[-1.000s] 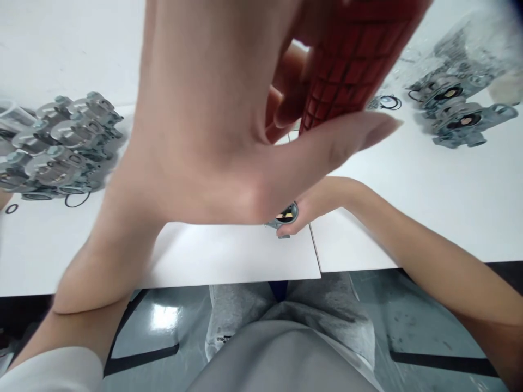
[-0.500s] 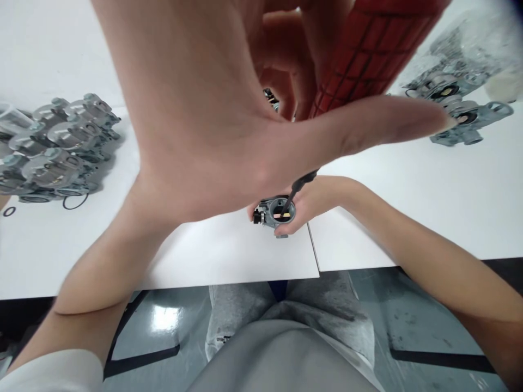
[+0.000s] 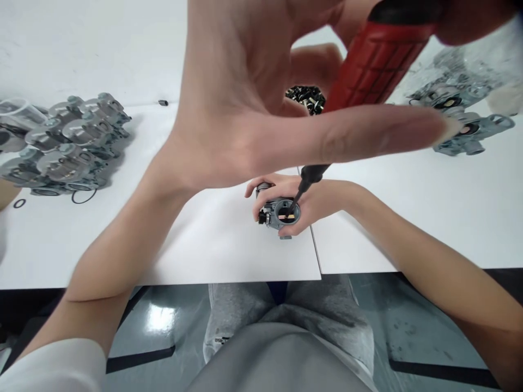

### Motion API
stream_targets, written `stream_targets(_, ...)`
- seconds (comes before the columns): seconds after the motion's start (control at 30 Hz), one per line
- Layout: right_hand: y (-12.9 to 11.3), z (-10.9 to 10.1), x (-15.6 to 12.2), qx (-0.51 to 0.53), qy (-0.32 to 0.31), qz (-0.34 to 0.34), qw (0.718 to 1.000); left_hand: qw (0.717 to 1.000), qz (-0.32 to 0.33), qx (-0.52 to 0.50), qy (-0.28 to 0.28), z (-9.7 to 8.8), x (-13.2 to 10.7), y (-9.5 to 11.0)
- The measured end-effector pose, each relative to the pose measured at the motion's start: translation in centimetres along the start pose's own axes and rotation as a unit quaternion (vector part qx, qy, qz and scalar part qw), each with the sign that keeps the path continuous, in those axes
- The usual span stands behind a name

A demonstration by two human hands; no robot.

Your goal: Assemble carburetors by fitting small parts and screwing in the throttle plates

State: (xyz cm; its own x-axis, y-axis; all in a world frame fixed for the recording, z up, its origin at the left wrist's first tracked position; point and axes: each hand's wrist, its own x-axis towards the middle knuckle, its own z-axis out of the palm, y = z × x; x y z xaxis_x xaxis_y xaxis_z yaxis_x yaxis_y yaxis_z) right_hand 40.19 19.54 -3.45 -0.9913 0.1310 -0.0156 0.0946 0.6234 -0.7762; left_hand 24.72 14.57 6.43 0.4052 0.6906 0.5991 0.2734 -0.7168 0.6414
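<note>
My left hand (image 3: 241, 125) is raised close to the camera. It holds a screwdriver (image 3: 365, 73) with a red handle and black end, its thumb stretched across the handle and its fingers curled round behind. The dark shaft slants down into the round bore of a small grey metal carburetor (image 3: 271, 208). Inside that bore a brass-coloured strip shows at the screwdriver's tip; the exact contact is too small to make out. Low over the table, my right hand (image 3: 318, 200) is closed round the carburetor, fingers behind it and thumb along its near side.
Several similar carburetors (image 3: 69, 133) stand in a group at the left, beside a clear plastic cup (image 3: 22, 114) and a black O-ring (image 3: 19, 203). More carburetors (image 3: 469, 130) and clear plastic bags (image 3: 486, 60) lie at the right. Small dark and brass screws (image 3: 308, 99) are heaped behind my left hand.
My left hand has shifted right and its fingers have loosened and spread a little round the screwdriver handle. The shaft stays in the bore. More of my right hand's fingers now shows.
</note>
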Motion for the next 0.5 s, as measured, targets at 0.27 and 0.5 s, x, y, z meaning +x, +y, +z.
stream_targets(0.27,-0.3,0.0,0.0,0.003,-0.002,0.006,1.000,0.954,0.091,0.153,-0.240,-1.8,0.2,-2.5)
stream_targets(0.5,-0.2,0.1,-0.1,0.003,0.000,0.002,1.000,0.973,0.069,-0.198,-0.101,-3.0,-0.1,-2.5)
